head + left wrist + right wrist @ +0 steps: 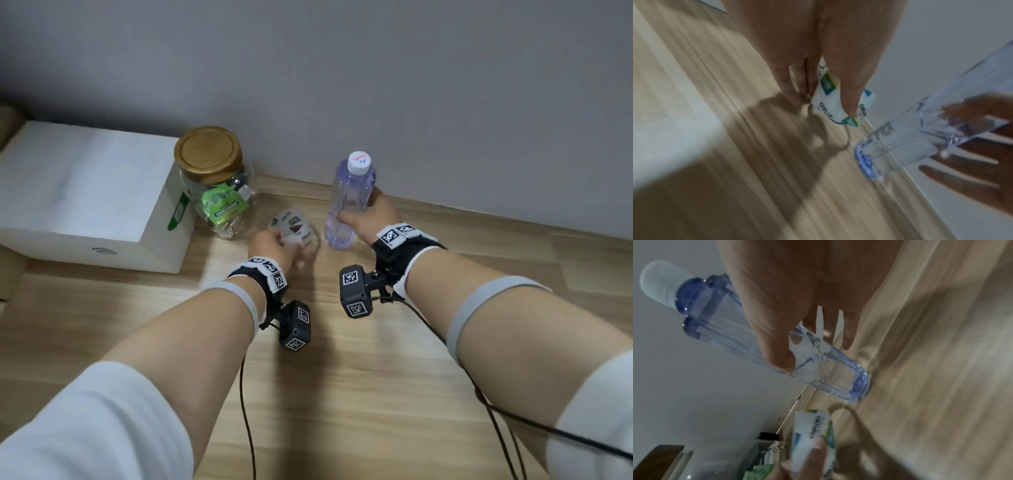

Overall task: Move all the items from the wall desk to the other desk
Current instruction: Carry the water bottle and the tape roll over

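On the wooden wall desk (pixel 342 377), my right hand (pixel 366 216) grips a clear bluish water bottle (pixel 349 202) with a white cap around its lower body; the bottle (pixel 818 363) tilts, its base near the desk. My left hand (pixel 274 243) pinches a small white roll-shaped item (pixel 294 229) with a printed label between thumb and fingers; the label (pixel 828 104) reads "deli". A glass jar (pixel 219 192) with a wooden lid and green packets inside stands just left of it, against the wall.
A white box (pixel 85 192) sits at the left of the desk beside the jar. The grey wall (pixel 376 85) runs directly behind the items. Black cables (pixel 248 411) trail from both wrist cameras over the near desk.
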